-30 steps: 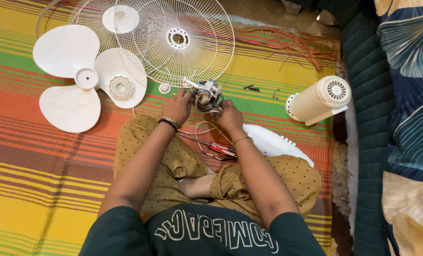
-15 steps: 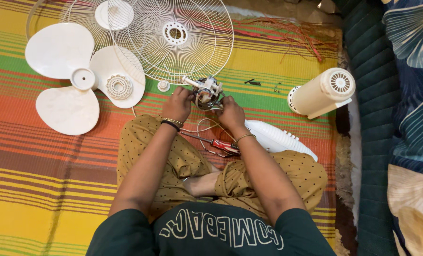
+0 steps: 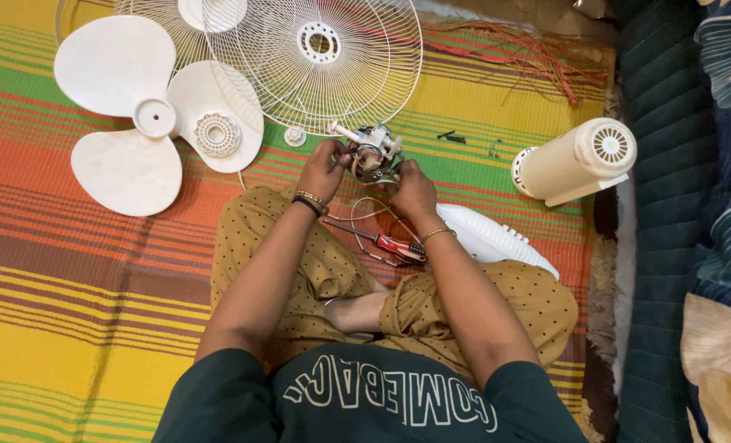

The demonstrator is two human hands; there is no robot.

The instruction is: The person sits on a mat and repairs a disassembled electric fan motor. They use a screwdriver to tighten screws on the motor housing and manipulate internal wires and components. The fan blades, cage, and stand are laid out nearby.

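motor (image 3: pixel 371 153), the bare metal fan kind with a white shaft poking out to the left, sits lifted just above the striped mat (image 3: pixel 70 271) in front of the crossed legs, held between both hands. left hand (image 3: pixel 323 171) has its fingers curled round the motor's near left side, gripping it; right hand (image 3: pixel 410 187) is wrapped on the right side with the fingers closed against the housing, so both are grasping the same part. thin wires loop down from it toward a red-handled screwdriver (image 3: pixel 386 244) lying on the lap, just beside a white base piece (image 3: pixel 488 238). to work this well, my judgement is that one hand should steady the body while the other turns or picks at it, keeping the trailing wires slack and out of the grip, and keeping the small dark screws (image 3: pixel 451 136) on the mat within reach and undisturbed. a three-bladed white fan blade (image 3: pixel 127 115) lies to the left, overlapping the wire grille (image 3: pixel 316 61); a cream cylindrical housing (image 3: pixel 574 162) lies well apart on the right. against the picture from a second ago, the hands hold the motor in much the same spot and the same two-handed grip; the scattered parts lie as they did, and only the view has shifted a little.
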